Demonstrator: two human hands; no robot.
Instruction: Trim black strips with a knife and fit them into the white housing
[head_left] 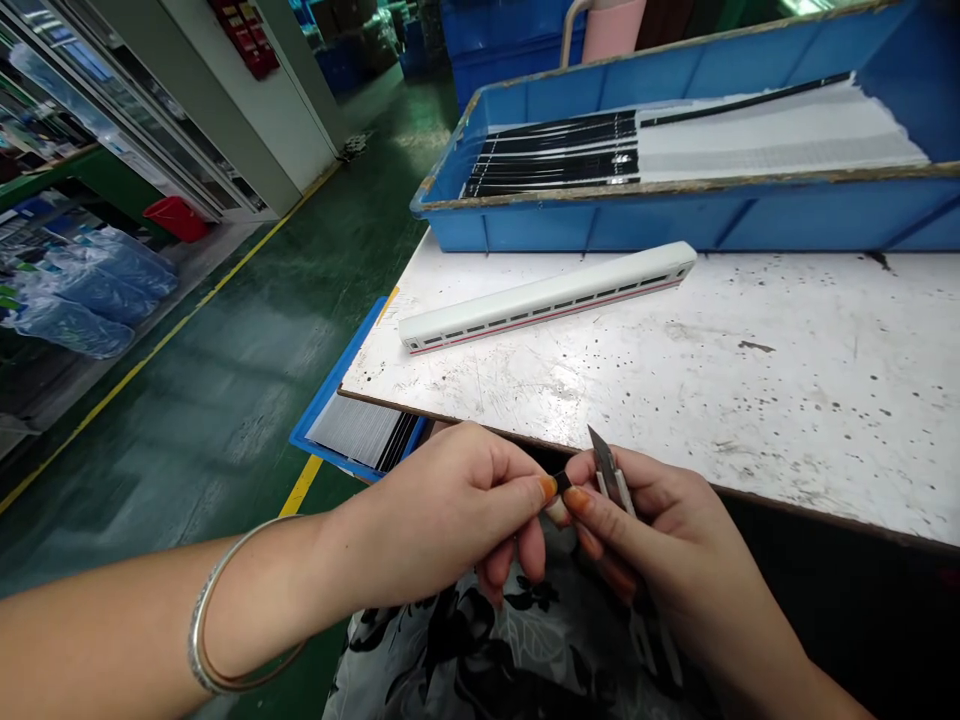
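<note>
Left hand (pixel 472 495) and right hand (pixel 660 520) pinch a black piece (pixel 562 483) near the table edge (pixel 825 510)

A tray (pixel 660 218) stood across the far side of the tabletop (pixel 780 390), its left end by the left edge, strips (pixel 559 158) in its left part. Before it a model train carriage (pixel 547 295) lay aslant, its nearer end towards the near left corner. A lower bin (pixel 302 436) showed past that corner. Before the near edge, a small piece (pixel 561 483) sat between left hand (pixel 480 490) and right hand (pixel 660 520), a knife (pixel 604 458) in the latter
</note>
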